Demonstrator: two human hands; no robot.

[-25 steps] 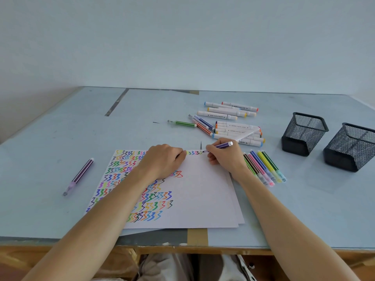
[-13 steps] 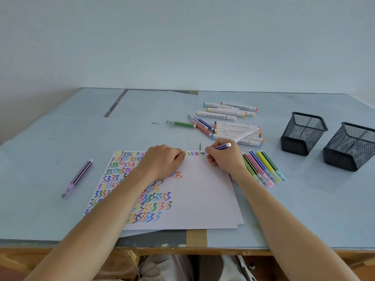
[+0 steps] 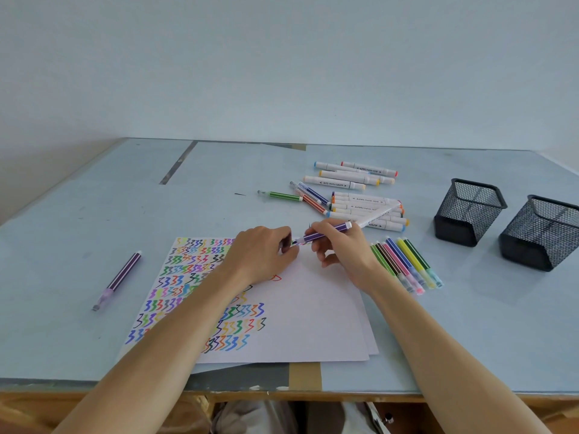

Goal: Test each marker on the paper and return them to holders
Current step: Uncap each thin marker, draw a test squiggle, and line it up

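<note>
Purple-striped marker sits pinched in the right hand above the paper's top edge; the left hand curls at its tip, contents hidden. Fumbling there could smear ink over fingers or paper.

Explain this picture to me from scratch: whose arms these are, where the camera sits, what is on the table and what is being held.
There is no machine here. A person wears a camera on the head, so it looks forward and down at both bare arms.

The right hand grips a purple marker above the top edge of the paper. The left hand is at the marker's tip; I cannot tell whether it holds a cap. The paper is covered on its left part with coloured zigzag test marks.

On the blue table lie another purple marker at the left, a row of thin coloured markers beside the right wrist, and white-barrelled markers farther back. Two black mesh holders stand at the right.
</note>
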